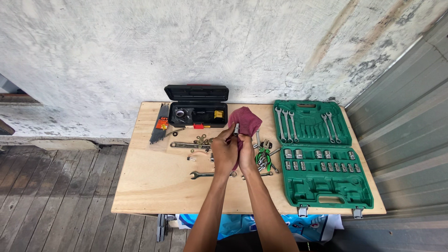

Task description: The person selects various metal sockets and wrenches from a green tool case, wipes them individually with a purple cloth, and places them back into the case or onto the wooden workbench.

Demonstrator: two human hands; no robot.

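My left hand and my right hand are raised together above the middle of a plywood table. Between the fingertips is a small metal socket-like piece, pinched by my left hand. A dark red rag is gripped in my right hand and stands up behind the piece. Which hand bears most of the metal piece is hard to tell.
An open green socket set case with wrenches and sockets lies at the right. An open black toolbox stands at the back. Loose wrenches, washers, green-handled pliers and a bundle of dark rods lie about. A wall rises behind.
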